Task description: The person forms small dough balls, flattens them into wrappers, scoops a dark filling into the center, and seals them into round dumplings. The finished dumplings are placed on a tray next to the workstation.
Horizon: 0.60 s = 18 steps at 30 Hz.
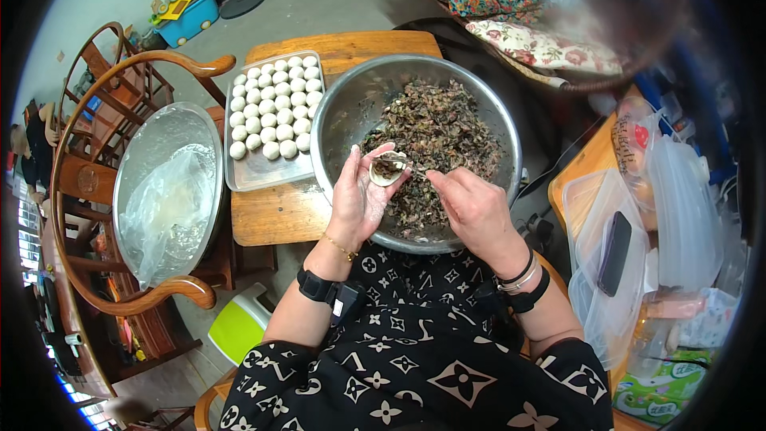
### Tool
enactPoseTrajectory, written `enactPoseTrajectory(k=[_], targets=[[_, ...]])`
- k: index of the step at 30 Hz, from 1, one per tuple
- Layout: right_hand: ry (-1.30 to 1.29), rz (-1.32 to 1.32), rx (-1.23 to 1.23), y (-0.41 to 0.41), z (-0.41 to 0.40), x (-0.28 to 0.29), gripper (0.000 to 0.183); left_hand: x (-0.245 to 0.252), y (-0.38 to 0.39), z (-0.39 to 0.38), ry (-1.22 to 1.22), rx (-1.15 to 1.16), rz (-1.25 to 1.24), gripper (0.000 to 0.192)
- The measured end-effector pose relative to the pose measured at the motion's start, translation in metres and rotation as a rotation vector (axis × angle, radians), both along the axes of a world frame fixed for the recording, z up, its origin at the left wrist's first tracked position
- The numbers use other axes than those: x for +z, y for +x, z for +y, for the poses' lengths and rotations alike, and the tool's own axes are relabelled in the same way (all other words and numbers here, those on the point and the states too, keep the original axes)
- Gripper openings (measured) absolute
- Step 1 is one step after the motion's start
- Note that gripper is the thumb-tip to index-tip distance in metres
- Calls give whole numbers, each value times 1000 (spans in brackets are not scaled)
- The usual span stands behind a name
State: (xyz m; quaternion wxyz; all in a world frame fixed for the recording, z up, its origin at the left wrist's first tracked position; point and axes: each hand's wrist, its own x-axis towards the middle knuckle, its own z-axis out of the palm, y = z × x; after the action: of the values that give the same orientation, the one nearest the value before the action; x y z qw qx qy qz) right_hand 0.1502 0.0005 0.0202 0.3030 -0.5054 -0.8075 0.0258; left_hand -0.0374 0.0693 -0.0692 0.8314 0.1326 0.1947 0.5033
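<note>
My left hand (362, 191) holds a cupped white dough wrapper (385, 170) with dark chopped filling in it, above the near left part of a large steel bowl (345, 96). Just right of the wrapper, my right hand (473, 203) has its fingers closed on what seems a thin utensil that reaches to the filling; the utensil is mostly hidden. Dark chopped filling (446, 126) lies in the bowl beneath both hands. Rows of round white dough balls (284, 117) sit in a clear plastic tray (254, 179) left of the bowl.
The tray and bowl stand on a wooden table (275, 218). At the left, a steel basin (203, 126) with a plastic bag (161, 197) rests by a wooden armchair (63, 191). A phone (614, 254) lies on plastic lids (583, 191) at the right. A green-topped stool (236, 323) stands below.
</note>
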Motion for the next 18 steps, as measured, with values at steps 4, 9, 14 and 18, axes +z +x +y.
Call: enactPoseTrajectory(k=[4, 9, 14, 18], targets=[[-4, -61, -8, 5, -2, 2, 34, -1, 0, -1, -17, 26, -8, 60], [4, -77, -13, 10, -2, -6, 34, 1, 0, 0, -13, 14, -12, 58], [-46, -60, -35, 7, 1, -6, 30, 6, 2, -2, -26, 36, 35, 56], [-8, 61, -74, 12, 1, 5, 25, -1, 0, -1, 24, 12, 15, 52]])
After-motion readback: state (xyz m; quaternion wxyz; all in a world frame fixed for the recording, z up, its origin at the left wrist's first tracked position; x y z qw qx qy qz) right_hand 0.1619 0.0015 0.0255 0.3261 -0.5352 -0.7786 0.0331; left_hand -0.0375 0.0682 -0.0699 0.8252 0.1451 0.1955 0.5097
